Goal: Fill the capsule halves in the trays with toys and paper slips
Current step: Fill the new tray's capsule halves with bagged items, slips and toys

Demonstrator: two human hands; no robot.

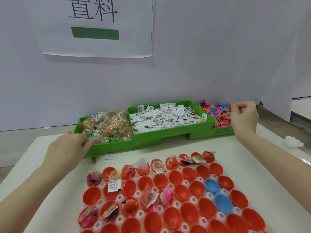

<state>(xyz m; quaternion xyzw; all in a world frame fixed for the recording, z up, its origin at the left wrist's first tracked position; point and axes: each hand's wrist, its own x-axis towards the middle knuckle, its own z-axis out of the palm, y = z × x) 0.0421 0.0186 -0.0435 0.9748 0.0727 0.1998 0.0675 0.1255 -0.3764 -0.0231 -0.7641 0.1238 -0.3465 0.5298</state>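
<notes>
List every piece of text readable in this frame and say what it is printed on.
"置料", top partly cut off, in large black characters: white paper sheet on the wall, above a plain green bar.
Small black print on the folded white paper slips in the middle green plastic bin: too small to read.
Print on the white slip lying across a red capsule half: blurred, unreadable.
Nothing else carries text.
</notes>
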